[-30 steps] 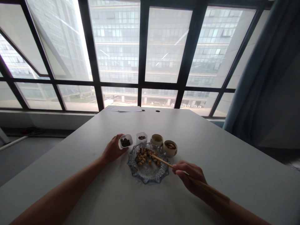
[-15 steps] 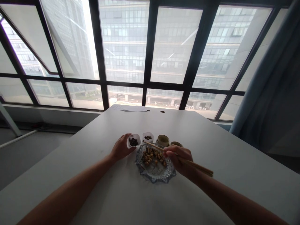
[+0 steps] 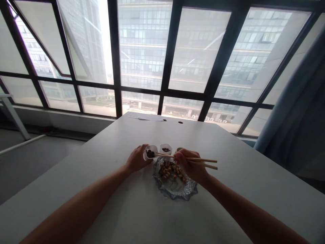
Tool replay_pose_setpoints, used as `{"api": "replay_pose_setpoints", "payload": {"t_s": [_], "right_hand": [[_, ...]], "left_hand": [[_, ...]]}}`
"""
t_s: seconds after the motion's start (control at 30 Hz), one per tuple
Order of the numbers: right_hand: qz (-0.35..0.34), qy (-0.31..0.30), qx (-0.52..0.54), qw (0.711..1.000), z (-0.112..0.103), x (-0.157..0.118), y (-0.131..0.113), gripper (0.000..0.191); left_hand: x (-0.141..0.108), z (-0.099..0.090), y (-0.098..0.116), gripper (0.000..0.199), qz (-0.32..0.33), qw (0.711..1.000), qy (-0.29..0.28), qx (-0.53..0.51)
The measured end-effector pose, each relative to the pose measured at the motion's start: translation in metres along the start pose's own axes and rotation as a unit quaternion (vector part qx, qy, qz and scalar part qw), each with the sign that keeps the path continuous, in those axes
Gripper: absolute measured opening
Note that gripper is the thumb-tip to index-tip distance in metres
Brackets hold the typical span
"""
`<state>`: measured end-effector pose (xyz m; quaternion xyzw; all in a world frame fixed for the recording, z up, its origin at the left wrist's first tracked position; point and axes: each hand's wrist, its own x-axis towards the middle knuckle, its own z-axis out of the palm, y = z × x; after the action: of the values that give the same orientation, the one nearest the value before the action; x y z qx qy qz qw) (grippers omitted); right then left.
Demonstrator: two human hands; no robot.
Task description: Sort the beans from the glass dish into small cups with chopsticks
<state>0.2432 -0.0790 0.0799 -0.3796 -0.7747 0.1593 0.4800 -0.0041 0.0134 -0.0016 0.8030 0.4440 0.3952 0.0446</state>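
Chopsticks (image 3: 203,159) clamped in right hand (image 3: 192,166), mid-frame, reaching to cup (image 3: 151,148) gripped in left hand (image 3: 137,158), seemingly to keep it steady.

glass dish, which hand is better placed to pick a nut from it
Probably the right: the right hand holds chopsticks close to the glass dish, though their tips point toward the small cup. The left hand seems occupied, gripping that cup.

Daylight enters through the windows (image 3: 142,44) ahead, which look pale and washed out; the worktop (image 3: 142,213) dims toward the camera. Wide-angle distortion slants the window bars (image 3: 116,57) near the edges, and fine detail looks soft.
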Motion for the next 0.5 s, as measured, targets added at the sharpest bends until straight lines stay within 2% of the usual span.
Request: {"api": "replay_pose_setpoints", "payload": {"t_s": [0.07, 0.17, 0.27, 0.33, 0.5], "right_hand": [[0.059, 0.004, 0.066, 0.996, -0.012, -0.009, -0.01, 0.045], [0.133, -0.048, 0.106, 0.984, -0.023, -0.025, -0.02, 0.048], [0.17, -0.091, 0.112, 0.975, -0.024, -0.038, -0.022, 0.049], [0.161, -0.101, 0.092, 0.977, -0.021, -0.043, -0.021, 0.048], [0.089, -0.099, 0.032, 0.991, -0.019, -0.045, -0.02, 0.044]], "left_hand": [[0.0, -0.001, 0.0, 0.058, -0.004, 1.0, -0.007, 0.004], [0.0, -0.002, 0.001, 0.057, -0.009, 1.0, -0.014, 0.011], [0.0, -0.002, 0.002, 0.058, -0.011, 1.0, -0.017, 0.017], [0.0, -0.002, 0.002, 0.058, -0.01, 1.0, -0.015, 0.018], [-0.001, -0.003, 0.003, 0.057, -0.008, 1.0, -0.015, 0.014]]}}
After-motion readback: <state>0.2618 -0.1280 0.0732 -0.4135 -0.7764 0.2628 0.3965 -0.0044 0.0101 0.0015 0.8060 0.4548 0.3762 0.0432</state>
